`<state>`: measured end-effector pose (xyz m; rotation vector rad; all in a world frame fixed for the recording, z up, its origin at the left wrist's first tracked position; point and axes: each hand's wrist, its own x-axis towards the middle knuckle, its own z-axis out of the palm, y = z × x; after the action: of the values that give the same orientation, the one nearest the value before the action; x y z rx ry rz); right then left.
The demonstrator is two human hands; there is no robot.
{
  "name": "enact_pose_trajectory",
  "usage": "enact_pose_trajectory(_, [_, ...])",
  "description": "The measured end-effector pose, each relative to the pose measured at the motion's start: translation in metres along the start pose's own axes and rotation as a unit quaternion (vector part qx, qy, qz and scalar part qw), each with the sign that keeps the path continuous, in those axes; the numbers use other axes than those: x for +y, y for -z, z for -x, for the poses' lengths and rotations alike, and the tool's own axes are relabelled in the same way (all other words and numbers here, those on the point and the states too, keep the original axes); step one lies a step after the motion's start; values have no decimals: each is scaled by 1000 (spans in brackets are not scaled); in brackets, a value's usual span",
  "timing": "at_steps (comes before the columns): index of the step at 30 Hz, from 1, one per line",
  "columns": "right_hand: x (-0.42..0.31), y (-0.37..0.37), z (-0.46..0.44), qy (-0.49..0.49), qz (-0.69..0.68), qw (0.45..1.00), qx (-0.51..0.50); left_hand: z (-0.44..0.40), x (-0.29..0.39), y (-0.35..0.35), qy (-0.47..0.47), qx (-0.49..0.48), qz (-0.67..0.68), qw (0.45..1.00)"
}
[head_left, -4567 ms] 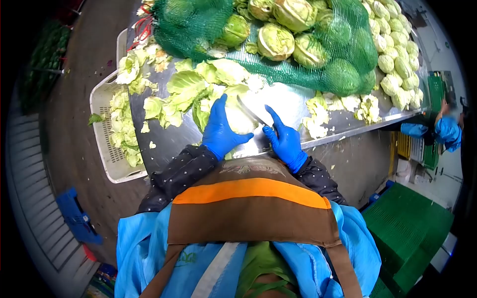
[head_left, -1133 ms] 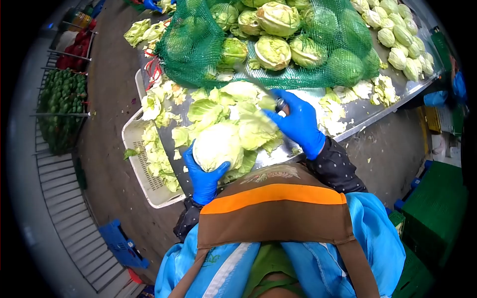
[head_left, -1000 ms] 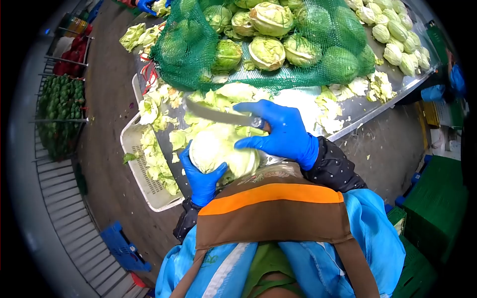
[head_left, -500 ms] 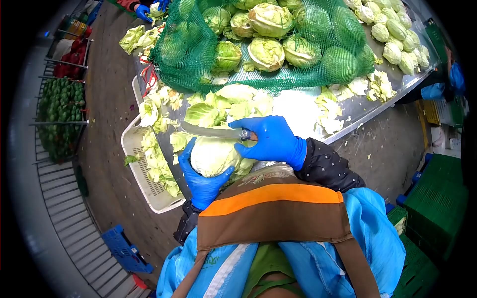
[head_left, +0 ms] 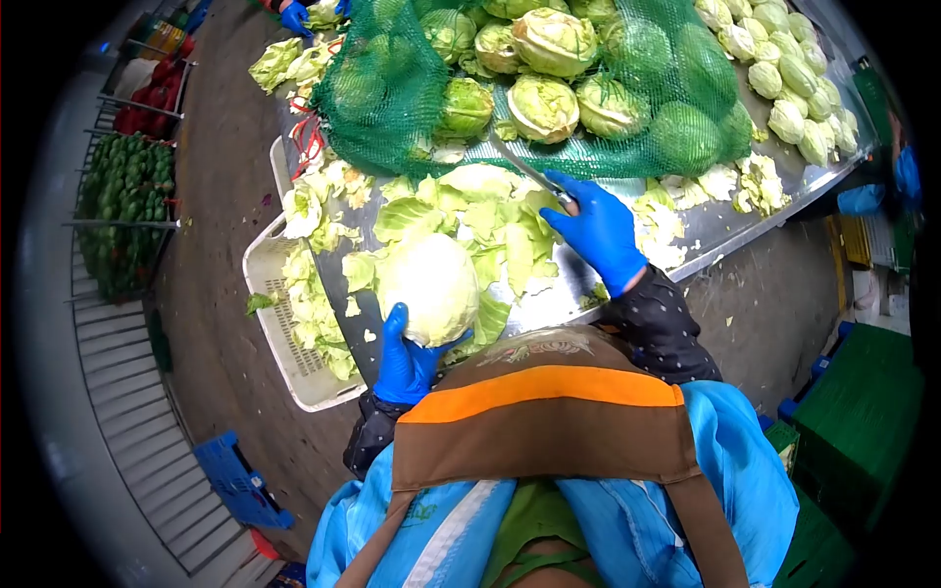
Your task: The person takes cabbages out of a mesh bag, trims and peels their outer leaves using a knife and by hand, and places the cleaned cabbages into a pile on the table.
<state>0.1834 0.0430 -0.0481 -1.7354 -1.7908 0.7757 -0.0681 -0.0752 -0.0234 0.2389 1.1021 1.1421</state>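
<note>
My left hand (head_left: 410, 361), in a blue glove, grips a pale trimmed cabbage (head_left: 429, 286) from below and its near side. The cabbage is over the near edge of the metal table, with loose outer leaves (head_left: 470, 201) lying beyond and beside it. To the right, my right hand (head_left: 600, 230), also gloved in blue, is closed around the handle of a knife (head_left: 529, 169). Its blade points up and left, toward the green net, apart from the cabbage.
A green mesh sack (head_left: 387, 118) full of untrimmed cabbages lies across the table (head_left: 720, 227). Trimmed cabbages (head_left: 789, 78) are piled at the far right. A white crate (head_left: 277, 338) of leaves stands at left. Another person's gloved hand (head_left: 296, 18) shows at the top.
My right hand has moved right and away with the knife, leaving the cabbage. The blade has swung from lying across the cabbage to pointing at the sack. My left hand still holds the cabbage.
</note>
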Motion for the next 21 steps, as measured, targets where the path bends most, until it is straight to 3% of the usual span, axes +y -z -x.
enact_pose_trajectory(1, [-3,2,4,57,-48,997,21,0,4,-3,23,0,8,1000])
enact_pose_trajectory(4, [-20,-1,8,135,-259,956,21,-13,6,10,141,-164,268,939])
enact_pose_trajectory(5, [-19,2,7,124,-271,954,-31,-17,5,5,147,-183,316,919])
enact_pose_trajectory(8, [-13,-7,3,165,-388,892,-163,-17,6,-6,151,-178,289,929])
enact_pose_trajectory(11, [-25,-27,21,1,-477,812,-337,-21,2,-17,164,-156,228,947])
enact_pose_trajectory(14, [-23,-43,27,-94,-605,730,-304,-9,13,-12,216,-149,3,965])
enact_pose_trajectory(15, [-13,-45,27,-144,-621,705,-311,0,15,-25,142,-84,-94,982])
enact_pose_trajectory(16, [-7,-46,28,-194,-635,677,-317,-3,11,-23,-9,-111,-205,972])
enact_pose_trajectory(18, [-14,-45,32,-202,-576,709,-352,-11,0,-16,-306,-145,-400,852])
enact_pose_trajectory(20, [-2,-58,32,-258,-603,675,-338,-15,-2,-11,-292,-128,-452,833])
enact_pose_trajectory(21, [4,-61,28,-285,-575,688,-339,-23,-8,-6,-297,-128,-469,822])
